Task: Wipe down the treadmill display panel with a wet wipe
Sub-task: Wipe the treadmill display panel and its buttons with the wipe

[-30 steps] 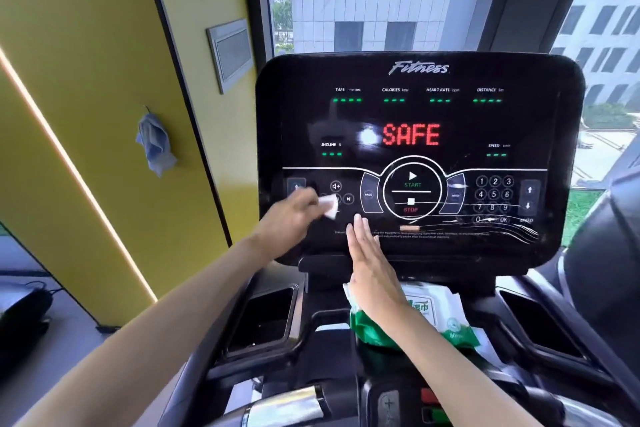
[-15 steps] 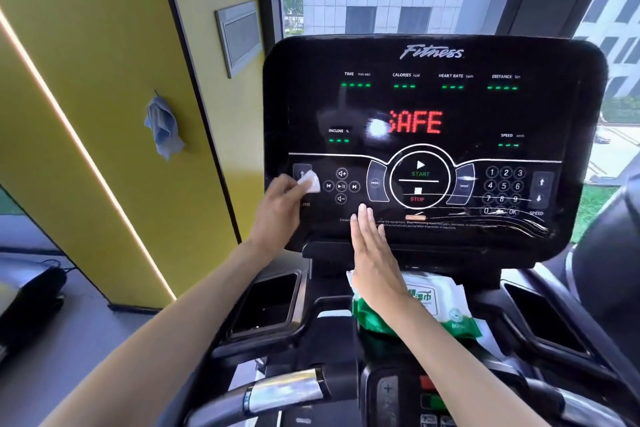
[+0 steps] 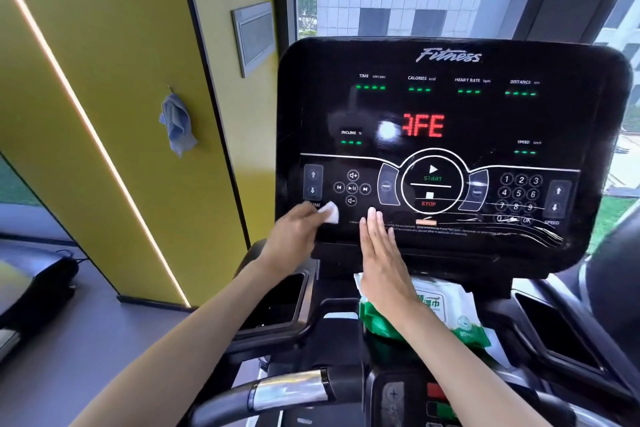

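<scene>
Wiping under way: wipe pinched in left hand, pressed on panel at near-left corner. Right hand flat, fingers straight, bracing near edge. Next, likely: sweep right across buttons, lightly.

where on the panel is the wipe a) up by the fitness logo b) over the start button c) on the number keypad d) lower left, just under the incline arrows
D: the left hand holds the wipe against the lower left of the panel, just below the incline arrows.
</scene>
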